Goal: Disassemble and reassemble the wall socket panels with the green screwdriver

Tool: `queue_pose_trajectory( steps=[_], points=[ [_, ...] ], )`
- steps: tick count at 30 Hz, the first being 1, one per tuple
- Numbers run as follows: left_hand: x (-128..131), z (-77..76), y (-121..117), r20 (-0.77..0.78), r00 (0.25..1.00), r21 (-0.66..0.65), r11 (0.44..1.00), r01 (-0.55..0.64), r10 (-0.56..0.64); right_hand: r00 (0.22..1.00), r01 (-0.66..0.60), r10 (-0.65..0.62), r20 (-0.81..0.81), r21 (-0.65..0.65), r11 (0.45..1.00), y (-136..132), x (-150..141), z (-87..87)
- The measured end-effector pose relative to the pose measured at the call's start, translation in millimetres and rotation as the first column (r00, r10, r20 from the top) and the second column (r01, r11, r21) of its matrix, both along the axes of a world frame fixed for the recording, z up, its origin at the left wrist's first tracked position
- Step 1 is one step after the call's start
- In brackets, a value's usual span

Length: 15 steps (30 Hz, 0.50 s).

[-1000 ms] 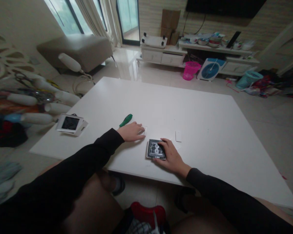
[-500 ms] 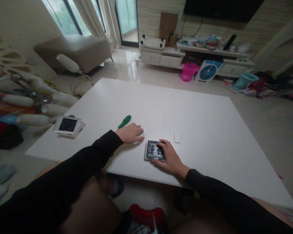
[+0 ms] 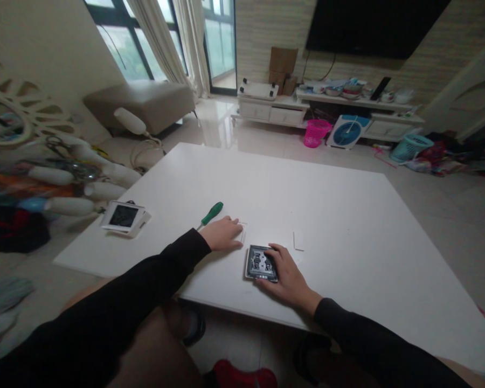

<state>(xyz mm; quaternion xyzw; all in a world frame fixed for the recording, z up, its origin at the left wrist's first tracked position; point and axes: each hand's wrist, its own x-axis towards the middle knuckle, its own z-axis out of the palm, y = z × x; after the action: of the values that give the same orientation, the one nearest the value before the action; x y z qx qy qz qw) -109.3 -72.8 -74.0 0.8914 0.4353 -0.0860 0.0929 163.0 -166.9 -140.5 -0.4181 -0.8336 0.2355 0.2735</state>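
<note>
My right hand (image 3: 288,274) grips the right side of a square wall switch panel (image 3: 261,263), thumb along the near edge and fingers over the far side. The panel shows dark metal and white fittings and sits at the table's near side. My left hand (image 3: 223,234) lies with fingers stretched over a thin white frame (image 3: 244,231), partly hidden under the fingertips. Just beyond that hand lies a green-handled screwdriver (image 3: 212,214), its tip hidden by the hand. A small white plate (image 3: 298,241) rests to the right of the panel.
The white table (image 3: 339,215) spans the view. On its left side lies an open white box (image 3: 125,218) with a dark square on it. Beyond the table stand a pink basket (image 3: 317,133), a blue-and-white fan (image 3: 346,131) and a low cabinet (image 3: 254,110).
The view has tilted up, so table and hands appear lower. Both hands keep nearly the same places, the right one still on the switch panel.
</note>
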Motion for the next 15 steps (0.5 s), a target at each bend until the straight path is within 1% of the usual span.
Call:
queue_pose_trajectory(
  steps=[8, 15],
  points=[
    [0.2, -4.1, 0.2, 0.001, 1.000, -0.007, 1.000, -0.027, 0.027, 1.000, -0.002, 0.002, 0.006, 0.003, 1.000, 0.5, -0.5, 0.8],
    [2.1, -3.5, -3.8, -0.008, 0.999, 0.004, 0.999, -0.036, 0.036, 1.000, 0.006, -0.006, 0.001, -0.013, 1.000, -0.3, -1.6, 1.0]
  ],
)
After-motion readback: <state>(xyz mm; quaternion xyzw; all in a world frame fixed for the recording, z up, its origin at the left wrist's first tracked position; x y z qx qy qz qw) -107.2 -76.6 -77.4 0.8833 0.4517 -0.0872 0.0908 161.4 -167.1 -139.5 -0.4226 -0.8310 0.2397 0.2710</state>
